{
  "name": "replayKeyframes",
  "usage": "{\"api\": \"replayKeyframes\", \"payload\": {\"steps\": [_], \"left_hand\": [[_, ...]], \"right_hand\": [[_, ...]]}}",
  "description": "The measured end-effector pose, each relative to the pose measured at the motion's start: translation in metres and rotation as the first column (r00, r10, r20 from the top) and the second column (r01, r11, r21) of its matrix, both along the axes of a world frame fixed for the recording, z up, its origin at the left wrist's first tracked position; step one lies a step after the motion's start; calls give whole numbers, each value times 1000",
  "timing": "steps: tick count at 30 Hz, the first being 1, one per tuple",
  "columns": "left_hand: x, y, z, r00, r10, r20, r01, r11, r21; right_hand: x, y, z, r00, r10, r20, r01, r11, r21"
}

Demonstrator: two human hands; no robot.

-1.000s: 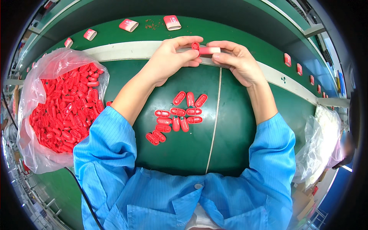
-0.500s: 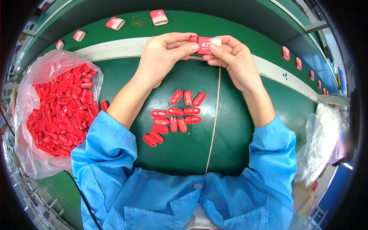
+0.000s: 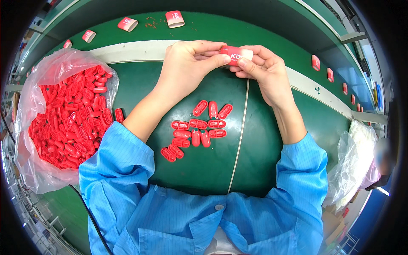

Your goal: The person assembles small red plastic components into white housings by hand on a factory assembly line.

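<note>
Near the white rail, my right hand [image 3: 267,72] grips a small flat casing [image 3: 237,55] that fades from red to cream. My left hand [image 3: 191,63] pinches a red oval plastic cap [image 3: 224,49] against the casing's red left end. Fingers and thumb partly cover the cap, so how deep it sits is hard to see. Between my forearms, several loose red oval caps [image 3: 198,123] lie in a cluster on the green tabletop [image 3: 170,170], some hollow side up, others domed side up.
At the left, a clear plastic bag [image 3: 32,100] is heaped with red caps; one loose cap [image 3: 119,115] lies beside it. Beyond the white rail [image 3: 136,52], more casings [image 3: 174,19] stand along a green strip. Whitish plastic bags [image 3: 352,159] are at the right.
The cap stood up at the casing's end; now it lies closer and in line with it. Both hands have shifted slightly right with the casing.
</note>
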State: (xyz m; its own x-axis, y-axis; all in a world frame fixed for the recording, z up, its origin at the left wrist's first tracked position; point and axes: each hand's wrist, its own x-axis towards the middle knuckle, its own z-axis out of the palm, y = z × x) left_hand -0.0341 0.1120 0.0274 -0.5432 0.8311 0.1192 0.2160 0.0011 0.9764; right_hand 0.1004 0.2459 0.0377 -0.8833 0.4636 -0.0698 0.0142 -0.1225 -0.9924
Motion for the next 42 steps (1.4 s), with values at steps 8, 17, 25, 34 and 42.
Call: {"api": "replayKeyframes", "payload": {"steps": [8,17,25,34,42], "left_hand": [[26,1,-5,961,90,-262,-102,994,-31],[36,9,1,780,126,-613,-191,981,-41],[-50,61,19,876,22,-481,-136,969,-204],[-8,-22,36,594,-414,-690,400,896,-193],[7,-79,15,476,-382,-792,309,916,-256]], "right_hand": [[-1,-10,-6,995,-88,-49,92,991,96],[3,-6,1,994,-84,-64,97,969,227],[28,152,4,902,-426,-71,86,17,996],[81,184,3,708,-629,321,-122,340,933],[47,65,18,976,-121,179,32,901,433]]}}
